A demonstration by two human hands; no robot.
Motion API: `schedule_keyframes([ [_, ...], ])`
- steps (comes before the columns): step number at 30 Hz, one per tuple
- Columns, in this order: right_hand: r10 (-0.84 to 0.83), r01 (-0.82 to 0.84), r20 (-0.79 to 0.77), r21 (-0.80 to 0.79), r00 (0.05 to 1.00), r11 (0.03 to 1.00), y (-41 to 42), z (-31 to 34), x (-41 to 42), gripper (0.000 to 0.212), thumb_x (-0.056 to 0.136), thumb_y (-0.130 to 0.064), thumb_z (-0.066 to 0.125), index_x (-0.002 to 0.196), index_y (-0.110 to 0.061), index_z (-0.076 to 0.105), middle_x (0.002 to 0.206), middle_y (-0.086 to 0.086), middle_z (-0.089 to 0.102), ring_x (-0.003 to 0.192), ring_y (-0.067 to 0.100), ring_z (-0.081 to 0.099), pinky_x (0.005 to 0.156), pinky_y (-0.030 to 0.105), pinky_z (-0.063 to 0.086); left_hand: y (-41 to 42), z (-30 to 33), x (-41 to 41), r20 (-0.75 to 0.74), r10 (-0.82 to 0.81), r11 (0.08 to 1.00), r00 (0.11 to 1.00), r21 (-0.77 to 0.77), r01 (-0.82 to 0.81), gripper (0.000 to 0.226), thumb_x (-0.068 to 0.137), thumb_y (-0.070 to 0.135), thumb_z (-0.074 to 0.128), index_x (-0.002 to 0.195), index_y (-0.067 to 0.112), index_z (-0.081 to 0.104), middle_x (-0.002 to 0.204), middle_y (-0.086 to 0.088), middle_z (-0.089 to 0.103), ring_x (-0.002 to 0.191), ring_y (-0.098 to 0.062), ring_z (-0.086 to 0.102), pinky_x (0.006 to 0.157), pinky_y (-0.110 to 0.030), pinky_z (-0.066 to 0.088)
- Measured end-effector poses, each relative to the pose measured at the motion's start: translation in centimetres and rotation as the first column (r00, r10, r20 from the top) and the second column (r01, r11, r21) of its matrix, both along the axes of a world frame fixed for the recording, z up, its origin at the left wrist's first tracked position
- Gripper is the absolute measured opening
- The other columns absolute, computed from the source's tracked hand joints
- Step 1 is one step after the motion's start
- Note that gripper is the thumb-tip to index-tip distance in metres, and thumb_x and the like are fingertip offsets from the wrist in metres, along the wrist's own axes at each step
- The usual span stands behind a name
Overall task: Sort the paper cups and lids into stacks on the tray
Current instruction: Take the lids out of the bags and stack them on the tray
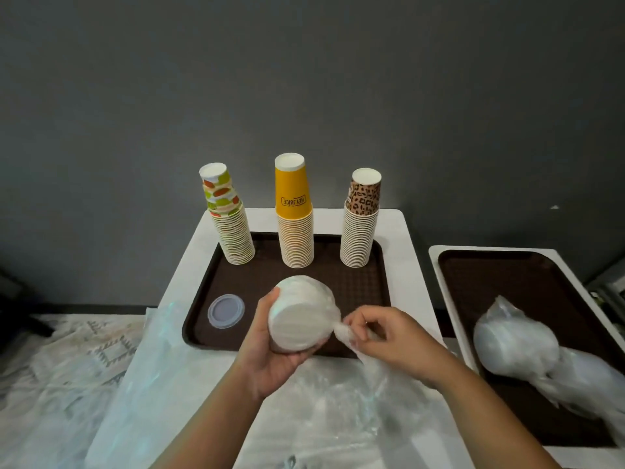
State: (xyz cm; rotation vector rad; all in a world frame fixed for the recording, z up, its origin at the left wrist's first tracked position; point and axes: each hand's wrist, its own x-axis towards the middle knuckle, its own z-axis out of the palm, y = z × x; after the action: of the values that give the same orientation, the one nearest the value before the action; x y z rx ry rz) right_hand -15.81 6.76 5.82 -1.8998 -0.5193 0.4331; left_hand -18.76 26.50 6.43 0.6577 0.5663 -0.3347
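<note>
Three upside-down cup stacks stand at the back of the brown tray [199,319]: a green-and-orange dotted stack [231,228], a yellow stack [295,218] and a leopard-print stack [360,225]. One clear lid [226,311] lies flat on the tray's left side. My left hand [270,350] grips a plastic-wrapped roll of white lids [297,316] from below, over the tray's front edge. My right hand [382,336] pinches the twisted end of that roll's wrapper [341,330] at its right side.
A second brown tray [507,272] on the right holds another bagged bundle of lids [517,346]. Loose clear plastic [338,407] lies on the white table in front of me, with more sheeting [61,374] to the left. A dark wall rises behind.
</note>
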Motion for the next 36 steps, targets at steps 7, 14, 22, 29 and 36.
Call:
schedule_keyframes([
  [7,-0.148,0.306,0.678,-0.119,0.72,0.944,1.6,-0.6,0.8,0.034,0.066,0.003,0.059,0.053,-0.029,0.057,0.075,-0.019,0.043,0.078,-0.003,0.037,0.096,0.031,0.032,1.9,-0.3,0.4,-0.047,0.147,0.989,0.988,-0.025,-0.148,0.058,0.07,0.047,0.065,0.111,0.007,0.062,0.092,-0.017,0.072,0.095,-0.032,0.064,0.072,-0.045,0.055],
  [14,-0.378,0.596,0.776,0.003,0.504,0.803,-1.3,-0.5,2.5,0.031,0.072,-0.002,0.051,0.052,-0.022,0.064,0.078,-0.014,0.05,0.076,0.01,0.044,0.108,0.039,0.024,4.7,-0.6,0.4,-0.023,0.193,0.981,0.981,-0.031,-0.194,0.057,0.087,0.049,0.054,0.13,0.011,0.055,0.125,-0.015,0.061,0.109,-0.031,0.059,0.069,-0.041,0.057],
  [22,-0.706,0.68,0.438,0.248,0.556,0.69,-1.9,0.1,2.5,0.063,0.074,0.02,0.054,0.068,-0.042,0.062,0.093,-0.021,0.053,0.094,0.006,0.053,0.086,0.02,0.044,5.7,-2.0,-1.5,-0.018,0.005,0.997,1.0,-0.071,-0.006,0.048,0.089,0.043,0.047,0.115,0.005,0.06,0.104,-0.019,0.069,0.082,-0.031,0.07,0.059,-0.04,0.059],
  [29,-0.055,0.395,-0.629,0.415,0.775,0.82,0.4,-1.5,0.5,0.106,0.039,-0.058,0.089,0.13,-0.017,0.053,0.127,0.01,0.062,0.112,0.028,0.062,0.078,0.044,0.058,6.2,-4.3,-2.7,-0.025,-0.14,0.988,0.99,-0.077,0.137,0.055,0.073,0.033,0.073,0.116,0.001,0.064,0.114,-0.022,0.065,0.09,-0.033,0.068,0.065,-0.041,0.059],
  [36,0.085,0.151,-0.592,0.338,0.802,0.929,4.7,0.0,-2.1,0.018,0.082,-0.024,0.064,0.097,-0.022,0.073,0.099,0.006,0.069,0.092,0.018,0.065,0.081,0.032,0.054,6.6,-6.0,-2.6,-0.069,-0.329,0.93,0.942,0.152,0.336,0.042,0.093,0.036,0.044,0.123,0.011,0.059,0.119,-0.018,0.064,0.103,-0.029,0.064,0.088,-0.045,0.054],
])
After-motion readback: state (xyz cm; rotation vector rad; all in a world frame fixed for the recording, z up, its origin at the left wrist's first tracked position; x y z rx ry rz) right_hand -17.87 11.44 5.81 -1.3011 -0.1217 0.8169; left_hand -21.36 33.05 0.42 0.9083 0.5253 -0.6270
